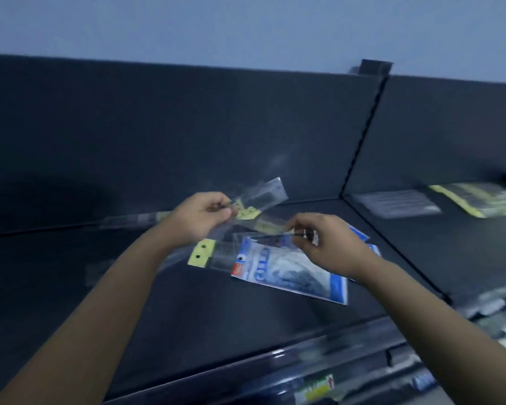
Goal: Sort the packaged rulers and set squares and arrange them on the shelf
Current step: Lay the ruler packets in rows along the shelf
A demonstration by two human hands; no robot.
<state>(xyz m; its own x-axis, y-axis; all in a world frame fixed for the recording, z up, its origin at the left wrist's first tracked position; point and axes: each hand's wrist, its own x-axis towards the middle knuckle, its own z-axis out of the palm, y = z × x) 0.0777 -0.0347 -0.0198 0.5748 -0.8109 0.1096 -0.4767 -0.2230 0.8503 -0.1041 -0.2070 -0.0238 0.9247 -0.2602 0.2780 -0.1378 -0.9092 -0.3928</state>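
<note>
My left hand point(200, 217) pinches a clear ruler pack with a yellow header point(263, 198), held tilted above the dark shelf point(187, 317). Level with it to the right, my right hand point(327, 241) pinches the edge of another clear pack point(270, 226) between thumb and fingers. Under both hands lies a blue-and-white set-square pack point(292, 273) flat on the shelf, partly overlapped by a clear pack with a yellow hang tab point(202, 252). A second blue pack point(360, 235) peeks out behind my right hand. The frame is blurred, so the exact pack edges are hard to tell.
A long clear ruler pack point(135, 220) lies along the shelf's back wall at left. On the neighbouring shelf bay to the right lie a pale pack point(395, 203) and yellow-edged packs point(479, 200). Price labels point(316, 390) run along the shelf's front rail.
</note>
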